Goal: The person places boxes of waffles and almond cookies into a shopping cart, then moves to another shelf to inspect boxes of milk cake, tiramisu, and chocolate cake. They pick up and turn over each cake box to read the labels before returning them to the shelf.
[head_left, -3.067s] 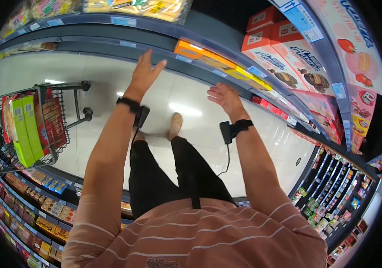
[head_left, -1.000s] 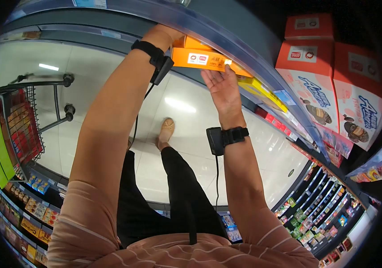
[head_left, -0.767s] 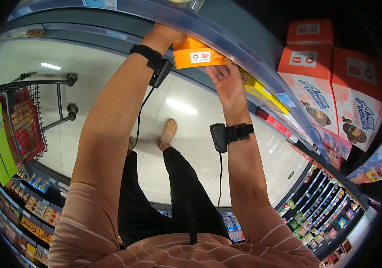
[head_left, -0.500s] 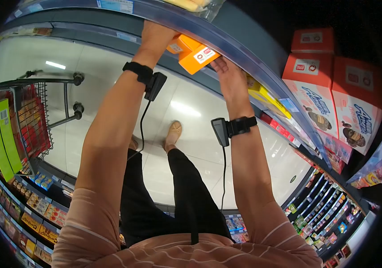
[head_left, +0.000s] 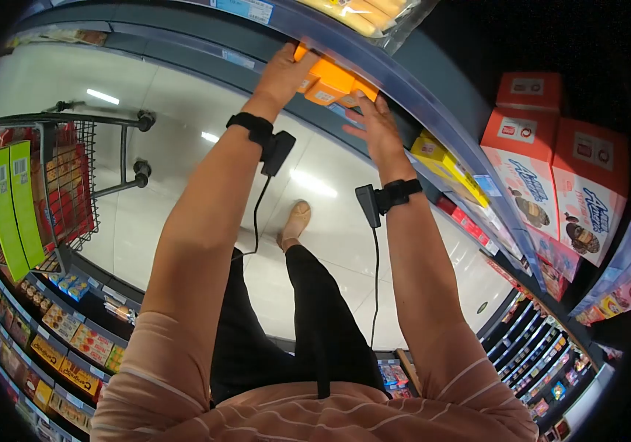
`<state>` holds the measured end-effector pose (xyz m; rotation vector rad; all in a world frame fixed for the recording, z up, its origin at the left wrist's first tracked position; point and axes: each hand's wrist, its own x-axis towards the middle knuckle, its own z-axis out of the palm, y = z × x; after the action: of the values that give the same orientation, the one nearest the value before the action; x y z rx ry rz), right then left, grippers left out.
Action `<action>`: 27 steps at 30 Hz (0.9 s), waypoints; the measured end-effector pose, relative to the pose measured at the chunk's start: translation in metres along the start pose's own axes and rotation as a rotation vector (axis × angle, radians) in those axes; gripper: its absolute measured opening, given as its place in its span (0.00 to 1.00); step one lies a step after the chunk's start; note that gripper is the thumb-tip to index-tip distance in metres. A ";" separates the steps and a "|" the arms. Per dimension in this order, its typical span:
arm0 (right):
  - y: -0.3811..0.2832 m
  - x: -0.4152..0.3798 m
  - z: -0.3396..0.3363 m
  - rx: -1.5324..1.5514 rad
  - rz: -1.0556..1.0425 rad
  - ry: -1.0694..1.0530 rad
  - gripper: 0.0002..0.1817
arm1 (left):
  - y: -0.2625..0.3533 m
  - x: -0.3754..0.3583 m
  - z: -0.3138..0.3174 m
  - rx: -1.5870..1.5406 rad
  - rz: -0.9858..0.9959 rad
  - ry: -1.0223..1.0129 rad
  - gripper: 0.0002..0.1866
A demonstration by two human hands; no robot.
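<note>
Several orange boxes (head_left: 324, 93) sit side by side under the lip of the upper shelf, at the top centre. At their left end my left hand (head_left: 284, 79) grips the edge of an orange box, thumb against its face. My right hand (head_left: 376, 127) is at the right end, with its fingers spread and fingertips touching the orange packaging. The shelf lip partly hides the boxes' far sides.
Yellow packs (head_left: 444, 163) lie on the shelf to the right. Red and pink boxes (head_left: 520, 166) stand farther right. A shopping cart (head_left: 125, 155) with green boxes (head_left: 15, 210) is at the left. Packed shelves (head_left: 72, 339) line the lower left.
The orange box that stuck out tilted between my hands now sits farther back under the lip. My left hand has come into view from behind the lip, and my right fingers have spread.
</note>
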<state>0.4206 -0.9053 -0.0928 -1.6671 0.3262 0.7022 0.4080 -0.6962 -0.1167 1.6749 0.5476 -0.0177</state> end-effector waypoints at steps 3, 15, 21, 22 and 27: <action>-0.002 -0.011 0.002 0.054 -0.031 -0.048 0.32 | -0.001 -0.012 -0.004 -0.073 0.077 0.012 0.34; -0.001 -0.037 0.081 0.115 -0.051 -0.202 0.35 | 0.004 -0.036 -0.096 -0.130 -0.025 0.157 0.32; -0.015 -0.022 0.116 0.084 -0.079 -0.312 0.44 | -0.023 -0.005 -0.131 -0.081 0.066 0.289 0.37; -0.019 -0.027 0.120 0.053 -0.074 -0.310 0.45 | -0.032 0.001 -0.136 -0.065 0.060 0.320 0.38; -0.015 -0.032 0.121 0.066 -0.057 -0.294 0.50 | -0.036 -0.013 -0.145 0.022 0.132 0.253 0.36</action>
<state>0.3724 -0.7912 -0.0712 -1.4801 0.0911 0.8706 0.3409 -0.5624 -0.1184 1.7432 0.6262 0.2883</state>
